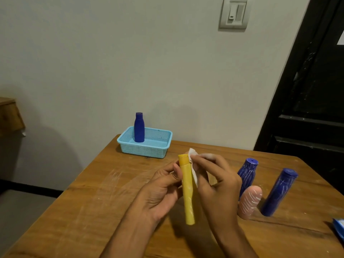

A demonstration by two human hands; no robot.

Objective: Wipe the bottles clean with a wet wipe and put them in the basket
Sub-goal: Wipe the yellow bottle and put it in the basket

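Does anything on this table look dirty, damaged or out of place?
Yes. Two blue bottles and a pink bottle at the right carry white streaks. The table has whitish smears too. Nothing looks spilled or broken.

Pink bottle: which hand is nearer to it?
Right. The right hand, holding the wipe, is just beside the pink bottle; the left hand is farther, beyond the yellow tube.

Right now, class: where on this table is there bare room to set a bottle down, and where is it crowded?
Free: the table left of the hands, below the basket. Crowded: the right side, where three marked bottles stand close together, wipe pack at the edge.
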